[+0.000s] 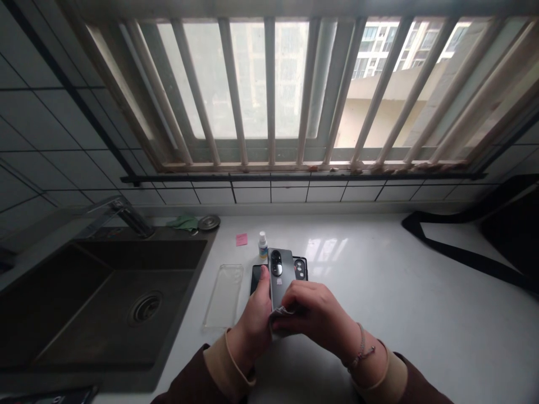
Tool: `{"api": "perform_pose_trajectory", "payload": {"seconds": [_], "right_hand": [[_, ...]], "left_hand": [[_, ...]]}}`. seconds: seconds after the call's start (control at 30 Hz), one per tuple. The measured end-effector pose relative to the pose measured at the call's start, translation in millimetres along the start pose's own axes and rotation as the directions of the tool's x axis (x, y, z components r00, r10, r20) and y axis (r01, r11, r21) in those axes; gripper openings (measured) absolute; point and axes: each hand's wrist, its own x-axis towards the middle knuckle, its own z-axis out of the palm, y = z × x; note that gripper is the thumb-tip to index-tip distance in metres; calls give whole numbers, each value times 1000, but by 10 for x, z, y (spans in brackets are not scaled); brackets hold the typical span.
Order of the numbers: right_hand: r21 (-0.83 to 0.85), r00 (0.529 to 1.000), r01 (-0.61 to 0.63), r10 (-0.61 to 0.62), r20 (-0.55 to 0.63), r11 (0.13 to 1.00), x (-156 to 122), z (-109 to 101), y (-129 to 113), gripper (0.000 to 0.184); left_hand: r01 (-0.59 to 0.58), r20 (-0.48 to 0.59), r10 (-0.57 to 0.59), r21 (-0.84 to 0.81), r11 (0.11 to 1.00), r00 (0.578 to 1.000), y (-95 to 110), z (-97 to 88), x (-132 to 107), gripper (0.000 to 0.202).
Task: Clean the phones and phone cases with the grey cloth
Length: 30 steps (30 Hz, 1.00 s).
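Note:
My left hand [257, 314] grips a grey smartphone [287, 272] along its left side, thumb up the edge. The phone's back, with an oval camera bump, faces me. My right hand [314, 311] pinches a grey cloth [278, 314] against the phone's lower end; its fingertips are partly hidden. Behind the held phone, a dark phone case [300, 268] with camera holes shows at the right. Another dark phone [256, 276] lies at the left, partly covered by my left hand. A small white bottle [263, 244] with a blue and yellow label stands just beyond.
A clear phone case [223, 295] lies left of my hands, and a pink sticky note [241, 239] is farther back. The dark sink [185, 314] with its faucet [132, 216] takes up the left. A black strap [463, 249] lies at the right; a barred window rises behind the counter.

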Motion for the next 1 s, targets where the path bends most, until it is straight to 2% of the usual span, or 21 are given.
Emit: {"api": "perform_pose_trajectory", "payload": {"seconds": [0.1, 0.2, 0.27, 0.37, 0.43, 0.5, 0.57, 0.67, 0.83, 1.0], "right_hand": [[-75, 995, 6, -14, -98, 997, -1, 14, -6, 32], [-140, 980, -48, 19, -199, 989, 2, -18, -17, 34], [-148, 958, -117, 72, -276, 982, 2, -50, -17, 36], [-137, 918, -206, 143, -370, 969, 0, -83, 0, 36], [-128, 904, -231, 164, -395, 964, 2, -89, 21, 35], [-126, 921, -207, 150, -360, 970, 7, -84, 43, 36], [-134, 958, -136, 95, -272, 982, 11, -72, 59, 36], [-127, 987, -15, -5, -158, 992, 7, -46, 68, 33], [-109, 991, 95, -105, -85, 989, 0, -26, 57, 29], [-156, 989, 86, -103, -103, 984, 20, -77, 55, 31]], "left_hand": [[-14, 18, 13, 20, 1000, 1000, -43, -55, -4, 68], [-58, 78, 54, 46, 997, 995, -92, -109, -26, 72], [-10, 97, 0, 98, 995, 995, -120, -145, -49, 80], [139, 6, -144, 216, 967, 990, -143, -176, -71, 89], [178, -56, -169, 225, 958, 984, -134, -158, -65, 89], [141, -51, -135, 151, 978, 990, -100, -101, -47, 83], [45, -6, -45, 52, 998, 999, -43, -22, -33, 76], [-82, -21, 83, 32, 996, 996, 55, 76, -40, 75], [-65, -151, 71, 46, 997, 986, 141, 121, -77, 80], [-64, -115, 68, 41, 997, 991, 104, 182, -61, 76]]}}
